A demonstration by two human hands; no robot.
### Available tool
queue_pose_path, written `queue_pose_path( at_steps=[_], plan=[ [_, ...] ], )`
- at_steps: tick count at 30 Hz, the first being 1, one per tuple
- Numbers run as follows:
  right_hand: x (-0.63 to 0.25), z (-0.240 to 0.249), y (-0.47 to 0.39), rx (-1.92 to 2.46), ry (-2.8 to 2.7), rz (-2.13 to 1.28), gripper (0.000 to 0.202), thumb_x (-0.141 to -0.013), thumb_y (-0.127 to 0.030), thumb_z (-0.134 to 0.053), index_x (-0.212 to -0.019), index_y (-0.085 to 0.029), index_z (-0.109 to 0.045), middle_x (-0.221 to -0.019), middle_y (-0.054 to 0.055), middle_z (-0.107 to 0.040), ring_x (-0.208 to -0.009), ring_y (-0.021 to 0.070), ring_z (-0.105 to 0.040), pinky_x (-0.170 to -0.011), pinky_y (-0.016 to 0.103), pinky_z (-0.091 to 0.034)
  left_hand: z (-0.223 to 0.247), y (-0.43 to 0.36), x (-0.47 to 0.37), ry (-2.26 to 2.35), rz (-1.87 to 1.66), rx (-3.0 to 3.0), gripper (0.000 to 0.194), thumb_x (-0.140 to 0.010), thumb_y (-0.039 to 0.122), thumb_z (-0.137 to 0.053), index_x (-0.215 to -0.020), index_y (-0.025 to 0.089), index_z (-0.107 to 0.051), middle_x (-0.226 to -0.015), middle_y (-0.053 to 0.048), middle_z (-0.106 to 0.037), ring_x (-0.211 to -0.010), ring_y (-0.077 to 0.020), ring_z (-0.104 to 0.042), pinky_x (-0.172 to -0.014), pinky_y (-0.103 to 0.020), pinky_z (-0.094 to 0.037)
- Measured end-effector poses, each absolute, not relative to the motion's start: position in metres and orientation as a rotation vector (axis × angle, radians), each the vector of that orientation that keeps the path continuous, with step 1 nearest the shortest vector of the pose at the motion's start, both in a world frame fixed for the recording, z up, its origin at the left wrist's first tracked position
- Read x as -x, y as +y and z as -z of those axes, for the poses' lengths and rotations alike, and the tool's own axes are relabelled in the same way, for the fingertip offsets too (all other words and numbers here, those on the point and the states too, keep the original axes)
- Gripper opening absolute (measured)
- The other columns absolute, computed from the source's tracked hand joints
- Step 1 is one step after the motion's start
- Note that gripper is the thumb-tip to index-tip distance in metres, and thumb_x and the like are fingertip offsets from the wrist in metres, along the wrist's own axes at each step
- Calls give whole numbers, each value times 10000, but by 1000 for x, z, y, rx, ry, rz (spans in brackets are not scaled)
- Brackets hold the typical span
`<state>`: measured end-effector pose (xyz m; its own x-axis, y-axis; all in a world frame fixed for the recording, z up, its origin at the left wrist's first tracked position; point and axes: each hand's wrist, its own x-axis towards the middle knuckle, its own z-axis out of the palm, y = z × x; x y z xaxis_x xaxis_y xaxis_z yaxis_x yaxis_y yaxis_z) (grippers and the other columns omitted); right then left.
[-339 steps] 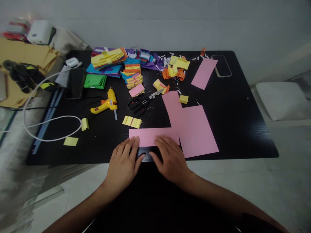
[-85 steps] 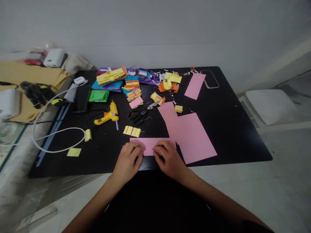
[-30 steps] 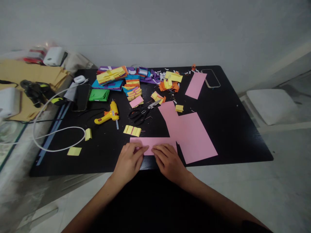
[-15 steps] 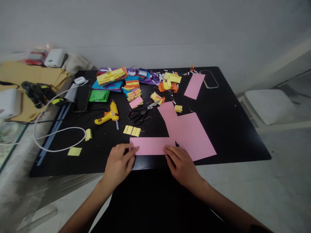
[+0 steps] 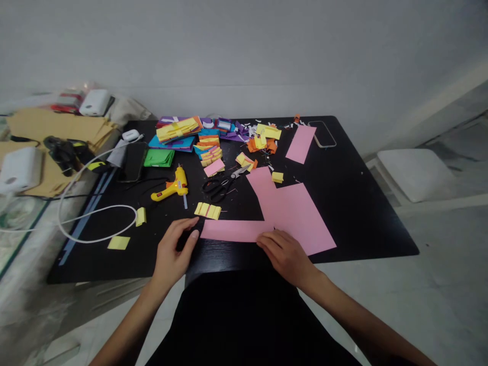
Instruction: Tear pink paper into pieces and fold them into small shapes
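Note:
A long pink paper strip [image 5: 232, 231] lies crosswise near the front edge of the black table. My right hand [image 5: 285, 255] has its fingers together on the strip's right end, gripping it there; the thumb is partly hidden. Just off the left end is my left hand [image 5: 174, 251], thumb and fingers apart, with nothing in it. A large cut pink sheet [image 5: 305, 218] rests beside and behind my right hand. Close behind the strip sits a folded yellow paper piece [image 5: 208, 210], and beyond it lie black-handled scissors [image 5: 224, 185].
A yellow glue gun [image 5: 173, 186] lies left of the scissors. Stacks of folded coloured paper [image 5: 179, 131] and scraps line the back. A white cable [image 5: 95, 207] loops across the left side. Another pink piece [image 5: 301, 144] lies by a phone [image 5: 322, 134] at the back right.
My left hand has let go of the strip's left end and moved left, its fingers spreading. My right hand stays on the right end. The view has tilted slightly.

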<state>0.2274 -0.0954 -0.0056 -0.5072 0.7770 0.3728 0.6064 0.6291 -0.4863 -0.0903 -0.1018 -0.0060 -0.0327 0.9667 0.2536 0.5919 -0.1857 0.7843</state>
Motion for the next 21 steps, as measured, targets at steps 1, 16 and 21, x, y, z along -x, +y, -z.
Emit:
queue_pose_path(
  at_steps=[1,16,21],
  plan=[
    [-226,3,-96,1101,-2200,-460,217,-1062,-138,-514,-1112,-203,-715,-1022,83,-779,-918,230,-736,-888,436,-622,6,-100,89,1594,-1159,-1728,353,-1020,394,-604,-1320,219,-669,-1242,-111,-692,-1108,-248,-677,-988,-424,-559],
    [-189,-26,-88,1146,-1470,-1382,267,-953,-322,-699,-1198,-221,-673,-1103,92,-766,-963,214,-757,-853,364,-649,-32,-73,18,1237,-966,-1239,370,-877,513,-744,-851,144,-730,-714,-20,-679,-588,-136,-547,-539,-241,-437],
    [-188,-43,-67,1112,-1329,-1317,184,-928,-370,-734,-1031,-220,-706,-968,50,-747,-887,195,-723,-850,354,-635,-37,-78,26,1155,-759,-1592,320,-951,445,-686,-811,161,-727,-682,-1,-618,-611,-131,-498,-579,-248,-391]
  ],
)
